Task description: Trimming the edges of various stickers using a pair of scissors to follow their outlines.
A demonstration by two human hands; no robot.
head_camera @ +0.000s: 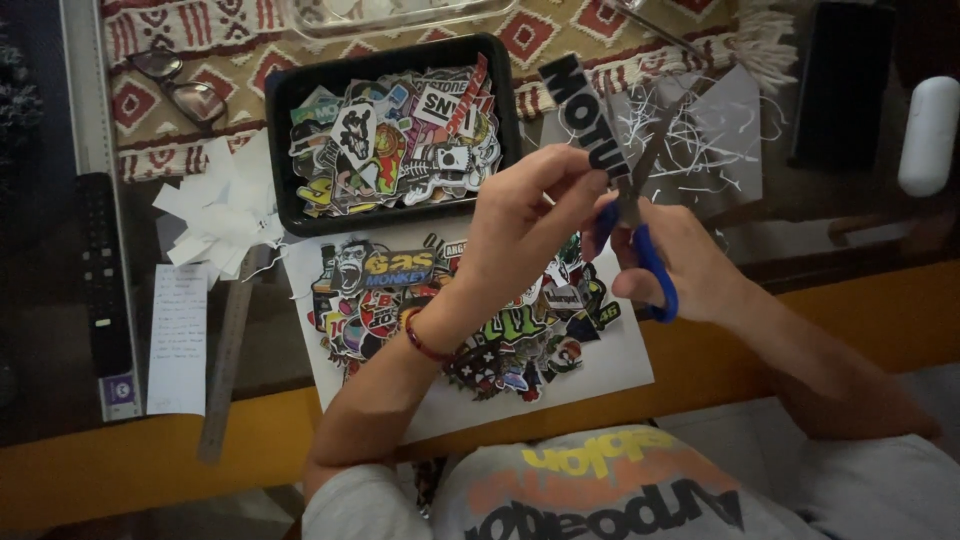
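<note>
My left hand (525,215) pinches a long black sticker strip with white letters (580,110) and holds it up over the table. My right hand (675,265) grips blue-handled scissors (640,225), whose blades point up along the strip's right edge. Below both hands lies a white sheet (600,370) covered with a collage of colourful stickers (400,290). A black tray (285,120) behind it is full of loose stickers.
White paper scraps (220,215) lie left of the tray. A grey sheet with thin paper trimmings (715,140) lies at the right. Eyeglasses (180,85), a metal ruler (225,365), a paper slip (178,340), a remote control (100,270) and a white case (928,135) are around.
</note>
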